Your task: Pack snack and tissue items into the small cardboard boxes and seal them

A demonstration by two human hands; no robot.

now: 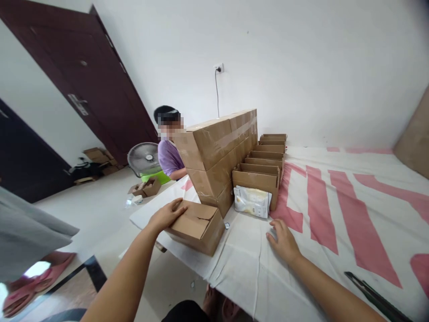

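My left hand rests with fingers spread on the top left side of a small cardboard box at the table's near left edge. The box's top flaps are folded over, with a slight gap at the seam. My right hand hovers at or just above the cloth, fingers apart and holding nothing. Just beyond it, white printed packets lean against the front of an open cardboard box.
Taped cartons form a wall beside a row of open boxes. A box cutter lies on the table cloth at right. Across the table sits a person in purple, near a fan. A small open box stands on the floor.
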